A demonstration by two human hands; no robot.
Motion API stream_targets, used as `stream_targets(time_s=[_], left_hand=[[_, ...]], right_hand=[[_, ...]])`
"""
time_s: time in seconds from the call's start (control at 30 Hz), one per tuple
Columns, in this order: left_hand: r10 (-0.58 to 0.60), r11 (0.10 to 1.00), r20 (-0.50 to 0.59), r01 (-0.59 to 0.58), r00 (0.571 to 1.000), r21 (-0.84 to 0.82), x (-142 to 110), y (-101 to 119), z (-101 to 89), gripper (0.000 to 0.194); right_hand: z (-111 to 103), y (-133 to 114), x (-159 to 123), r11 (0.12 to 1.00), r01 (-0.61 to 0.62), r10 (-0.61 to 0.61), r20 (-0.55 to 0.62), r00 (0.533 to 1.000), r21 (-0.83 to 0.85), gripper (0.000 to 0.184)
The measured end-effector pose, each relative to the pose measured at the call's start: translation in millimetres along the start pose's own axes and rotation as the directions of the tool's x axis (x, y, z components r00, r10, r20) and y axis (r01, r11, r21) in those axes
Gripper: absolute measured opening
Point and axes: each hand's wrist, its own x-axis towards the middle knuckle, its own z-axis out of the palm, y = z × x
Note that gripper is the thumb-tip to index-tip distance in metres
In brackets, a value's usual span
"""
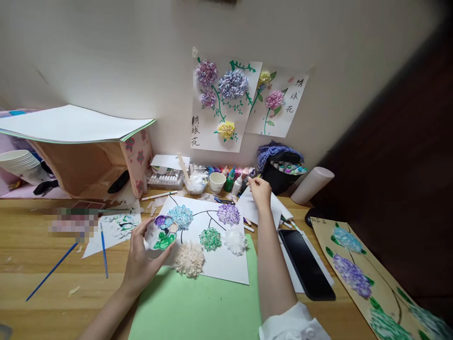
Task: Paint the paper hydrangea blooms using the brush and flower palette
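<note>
My left hand (pixel 143 264) grips a small round paint palette (pixel 151 237) by its edges, fingers on one side and thumb on the other. Purple, blue, green and black paint show in it. Just beyond it lies a white sheet (pixel 228 274) with drawn dark branches and raised paper blossoms: a blue one (pixel 180 217), a purple one (pixel 228 214), a green one (pixel 210 239), a white one (pixel 235 242) and a beige one (pixel 189 259). My right hand (pixel 261 192) is raised beside the paint bottles, its fingers pinched together; what they hold is unclear. A white glue bottle (pixel 237 185) stands left of it.
A green sheet (pixel 198 307) lies under the artwork. Behind stand a paper cup (pixel 217 182) and a green paint bottle (pixel 230 179). A phone (pixel 307 264) and a finished flower picture (pixel 375 283) lie right. Blue brushes (pixel 104 250) lie left, near a box (pixel 136 160).
</note>
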Motion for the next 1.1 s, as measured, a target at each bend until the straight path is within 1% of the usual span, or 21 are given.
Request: stream_targets(time_s=[0.13,0.27,0.4,0.5,0.6,0.67,0.73,0.87,1.1], left_hand=[[0.016,1.0,0.015,-0.016,1.0,-0.007,-0.5,-0.5,1.6,0.077],[0.011,1.0,0.021,-0.01,1.0,-0.014,-0.6,-1.5,1.7,0.076],[0.027,0.999,0.02,-0.027,0.999,-0.018,0.3,-3.7,2.4,0.078],[0.028,0.999,0.012,-0.028,1.0,-0.019,1.3,-4.1,3.3,0.079],[0.021,1.0,0.007,-0.021,1.0,-0.018,1.6,-4.1,4.1,0.08],[0.014,1.0,0.007,-0.014,1.0,-0.02,1.3,-4.4,4.5,0.081],[0.007,1.0,0.011,-0.007,1.0,-0.023,0.9,-4.9,4.9,0.08],[-0.017,1.0,0.013,0.017,1.0,-0.017,0.6,-5.1,4.9,0.08],[-0.027,0.999,0.021,0.027,0.999,-0.024,0.5,-4.3,4.7,0.079]], right_hand=[[3.7,7.9,2.1,0.999,-0.046,0.046,0.021,0.999,-0.005,0.036],[6.5,13.4,3.6,0.997,-0.076,0.076,0.0,0.997,0.013,0.033],[5.6,18.1,4.6,0.994,-0.104,0.106,-0.07,0.992,0.025,0.029],[1.9,23.3,6.5,0.991,-0.132,0.133,-0.138,0.981,0.019,0.031],[-3.1,30.4,9.3,0.986,-0.166,0.161,-0.195,0.967,-0.01,0.035],[-5.7,35.4,10.5,0.982,-0.187,0.174,-0.214,0.961,-0.041,0.032],[-6.4,39.8,10.6,0.978,-0.192,0.173,-0.208,0.963,-0.076,0.028],[-0.9,45.2,9.1,0.976,-0.167,0.144,-0.155,0.977,-0.14,0.032],[10.9,45.5,12.8,0.966,-0.139,0.12,-0.099,0.988,-0.216,0.031]])
